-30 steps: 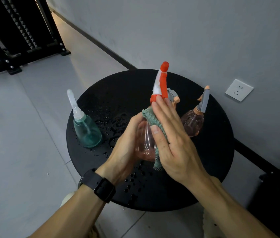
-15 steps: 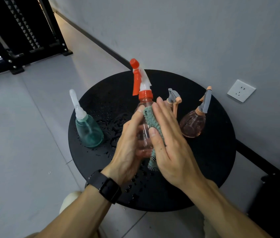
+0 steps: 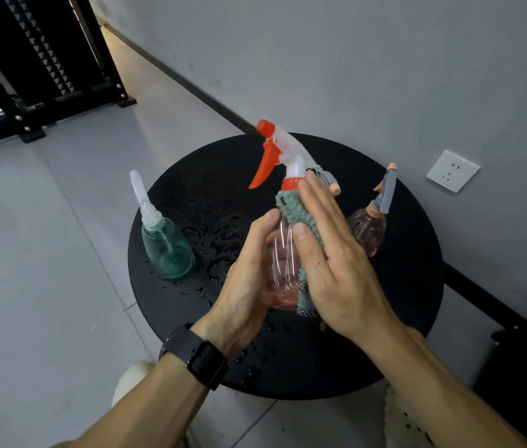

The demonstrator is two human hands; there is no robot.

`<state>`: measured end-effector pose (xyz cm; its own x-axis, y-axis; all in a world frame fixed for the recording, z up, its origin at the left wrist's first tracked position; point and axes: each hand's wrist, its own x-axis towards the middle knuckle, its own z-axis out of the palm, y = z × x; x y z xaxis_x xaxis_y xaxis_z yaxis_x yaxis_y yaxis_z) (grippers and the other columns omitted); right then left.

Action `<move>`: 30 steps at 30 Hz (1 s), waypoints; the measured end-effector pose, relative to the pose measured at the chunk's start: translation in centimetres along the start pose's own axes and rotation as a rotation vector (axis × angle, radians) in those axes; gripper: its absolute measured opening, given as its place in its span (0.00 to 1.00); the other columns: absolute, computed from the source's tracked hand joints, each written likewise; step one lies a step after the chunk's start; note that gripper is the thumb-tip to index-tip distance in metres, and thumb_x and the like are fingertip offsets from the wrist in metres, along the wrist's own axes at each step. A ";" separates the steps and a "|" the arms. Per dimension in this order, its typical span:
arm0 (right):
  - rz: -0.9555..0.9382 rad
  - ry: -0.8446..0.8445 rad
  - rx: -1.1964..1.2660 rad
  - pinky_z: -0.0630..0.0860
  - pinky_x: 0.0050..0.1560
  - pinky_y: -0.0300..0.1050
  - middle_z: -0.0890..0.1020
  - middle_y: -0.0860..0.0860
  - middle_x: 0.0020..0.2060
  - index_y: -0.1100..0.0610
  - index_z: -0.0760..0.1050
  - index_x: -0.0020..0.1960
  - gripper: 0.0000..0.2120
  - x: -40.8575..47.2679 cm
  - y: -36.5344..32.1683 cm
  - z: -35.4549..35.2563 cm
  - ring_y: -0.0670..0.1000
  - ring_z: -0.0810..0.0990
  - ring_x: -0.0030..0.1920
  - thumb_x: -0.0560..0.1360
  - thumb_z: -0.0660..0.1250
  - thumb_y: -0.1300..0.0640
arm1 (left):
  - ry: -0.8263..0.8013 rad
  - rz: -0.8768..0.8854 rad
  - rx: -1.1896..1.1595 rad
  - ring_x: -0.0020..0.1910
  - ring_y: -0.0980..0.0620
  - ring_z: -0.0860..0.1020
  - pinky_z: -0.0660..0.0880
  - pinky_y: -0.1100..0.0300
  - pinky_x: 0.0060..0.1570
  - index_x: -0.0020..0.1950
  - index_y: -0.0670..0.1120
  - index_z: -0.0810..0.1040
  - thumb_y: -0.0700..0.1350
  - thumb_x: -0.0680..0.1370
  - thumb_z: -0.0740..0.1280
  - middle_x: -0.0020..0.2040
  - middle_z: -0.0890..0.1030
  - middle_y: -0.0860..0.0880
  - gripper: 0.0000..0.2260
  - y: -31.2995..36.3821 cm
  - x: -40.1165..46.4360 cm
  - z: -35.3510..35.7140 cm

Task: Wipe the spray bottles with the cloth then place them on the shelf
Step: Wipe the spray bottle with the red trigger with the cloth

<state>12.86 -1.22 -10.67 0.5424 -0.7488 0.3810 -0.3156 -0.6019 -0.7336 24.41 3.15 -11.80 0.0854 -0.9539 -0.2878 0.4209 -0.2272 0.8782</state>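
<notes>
You've got the clear pink spray bottle (image 3: 283, 270) w/ the red-orange trigger held up over the round black table (image 3: 417, 286), roughly dead center of the tabletop, nozzle pointing off toward 10 o'clock. Your left hand (image 3: 242, 295) cups the bottle body from the 9 o'clock side, fingers curled round it, thumb up along the plastic. Your right hand (image 3: 330, 263) is flat, fingers straight and together, pressing the green cloth (image 3: 294, 211) against the bottle's 3 o'clock side, fingertips reaching up to the red collar. So left is wrapped on the bottle, right is just a flat palm on the cloth, not clenched.

Teal bottle (image 3: 167, 250) w/ a white nozzle stands upright on the table at approx 9 o'clock, well apart from your hands. Pink bottle w/ grey trigger (image 3: 370, 231) stands at about 2 o'clock, just beside your right hand. Another grey/peach sprayer head (image 3: 331, 184) pokes out behind your right fingertips; can't tell much about its body, it's hidden.

Water droplets (image 3: 210, 250) all over the tabletop, mostly btwn the teal bottle and your left hand. Black watch (image 3: 202, 358) on your left wrist. White wall socket (image 3: 452, 171) at 2 o'clock beyond the table, black rack (image 3: 42, 59) at 10 o'clock across the floor.
</notes>
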 end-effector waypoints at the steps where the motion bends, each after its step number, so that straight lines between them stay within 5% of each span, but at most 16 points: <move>1: 0.015 -0.007 0.013 0.51 0.77 0.43 0.52 0.39 0.77 0.49 0.50 0.77 0.24 0.2 0.0 -0.2 0.37 0.47 0.76 0.83 0.51 0.52 | -0.005 -0.008 -0.001 0.56 0.42 0.82 0.78 0.44 0.54 0.62 0.49 0.82 0.65 0.80 0.56 0.58 0.83 0.42 0.26 0.0 -0.1 0.1; 5: 0.060 -0.016 0.022 0.52 0.77 0.49 0.53 0.39 0.77 0.47 0.50 0.77 0.24 0.4 0.2 -0.5 0.36 0.48 0.76 0.83 0.50 0.51 | -0.048 -0.013 0.045 0.62 0.44 0.81 0.76 0.38 0.61 0.67 0.55 0.78 0.66 0.78 0.59 0.62 0.82 0.46 0.24 -0.1 -0.2 0.2; 14: 0.111 -0.062 0.108 0.48 0.74 0.31 0.49 0.36 0.76 0.47 0.48 0.77 0.25 -0.2 -0.2 0.7 0.32 0.44 0.74 0.82 0.49 0.50 | 0.170 0.041 -0.123 0.53 0.41 0.84 0.81 0.48 0.45 0.69 0.45 0.73 0.65 0.67 0.75 0.61 0.82 0.40 0.37 0.0 0.4 -0.7; 21: 0.051 -0.067 0.102 0.49 0.75 0.36 0.48 0.39 0.77 0.49 0.46 0.77 0.24 -1.0 -0.3 1.4 0.36 0.44 0.76 0.83 0.50 0.53 | 0.074 0.157 -0.139 0.41 0.50 0.82 0.79 0.55 0.41 0.56 0.50 0.83 0.58 0.79 0.63 0.45 0.83 0.47 0.16 0.8 0.5 -0.8; 25: 0.044 -0.054 0.059 0.45 0.73 0.29 0.48 0.37 0.75 0.50 0.48 0.77 0.24 -0.6 -0.3 1.2 0.35 0.44 0.75 0.83 0.50 0.53 | 0.079 0.084 -0.084 0.50 0.47 0.81 0.76 0.49 0.52 0.60 0.49 0.82 0.61 0.80 0.60 0.50 0.83 0.47 0.20 0.3 0.3 -0.8; 27: 0.087 -0.044 0.051 0.45 0.71 0.27 0.49 0.33 0.74 0.49 0.50 0.78 0.24 -0.1 -0.1 0.6 0.32 0.44 0.74 0.83 0.50 0.51 | 0.044 0.028 -0.012 0.53 0.46 0.81 0.78 0.48 0.49 0.62 0.48 0.81 0.63 0.80 0.59 0.54 0.83 0.46 0.23 -0.1 0.1 -0.6; 30: 0.130 -0.019 0.054 0.50 0.75 0.34 0.53 0.34 0.74 0.47 0.53 0.78 0.24 0.4 0.4 -0.5 0.31 0.49 0.74 0.83 0.50 0.49 | -0.016 -0.039 0.053 0.56 0.44 0.83 0.79 0.47 0.50 0.63 0.51 0.80 0.67 0.79 0.57 0.58 0.84 0.45 0.26 -0.3 -0.1 -0.2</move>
<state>12.58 -1.87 -10.52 0.5145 -0.8138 0.2701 -0.3425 -0.4838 -0.8053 24.44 3.40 -12.15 0.0556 -0.9471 -0.3161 0.3748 -0.2736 0.8858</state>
